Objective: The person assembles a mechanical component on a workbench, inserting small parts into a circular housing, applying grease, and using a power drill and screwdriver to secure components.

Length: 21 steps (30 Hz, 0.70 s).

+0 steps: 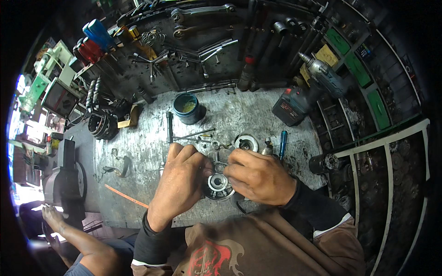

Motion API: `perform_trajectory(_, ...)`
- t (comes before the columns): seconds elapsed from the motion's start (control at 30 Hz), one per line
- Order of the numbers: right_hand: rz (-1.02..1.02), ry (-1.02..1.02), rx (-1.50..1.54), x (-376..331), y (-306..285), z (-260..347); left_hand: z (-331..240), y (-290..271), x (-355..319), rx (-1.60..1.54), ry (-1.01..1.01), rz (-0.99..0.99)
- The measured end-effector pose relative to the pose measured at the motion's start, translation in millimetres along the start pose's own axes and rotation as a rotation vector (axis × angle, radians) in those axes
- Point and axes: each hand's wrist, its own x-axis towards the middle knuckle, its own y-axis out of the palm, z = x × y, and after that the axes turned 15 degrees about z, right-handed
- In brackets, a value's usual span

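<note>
A round metal housing (220,193) with a ring-shaped bearing seat in its middle lies at the front of the workbench, between my hands. My left hand (179,179) is closed at its left side, thumb and fingertips pressed against its upper part. From the other side my right hand (260,177) curls its fingers in against the housing's right edge. Its fingertips are partly hidden, so any small piece between them cannot be made out. Just beyond my hands sit a pale round part (246,141) and a small metal ring (215,145).
On the bench (138,175) are a blue tub of yellowish grease (186,109), a T-handle tool (169,126), a blue-handled screwdriver (283,143), an orange strip (124,195) and a dark bottle (290,108). Wrenches (202,14) hang behind. Another person's arm (78,234) shows at lower left.
</note>
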Motion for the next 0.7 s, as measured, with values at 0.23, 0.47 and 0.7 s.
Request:
perform_trajectory(0.23, -0.079, -0.032, 0.065, -2, 2, -8, -2, -6, 4, 0.072, 0.025, 0.077)
perform_trajectory(0.47, -0.050, -0.050, 0.158, -7, 7, -17, -11, -9, 10, 0.217, -0.009, 0.144)
perform_trajectory(0.7, -0.045, -0.048, 0.025, -3, 8, -14, -22, -11, 16, 0.388, 0.009, 0.198)
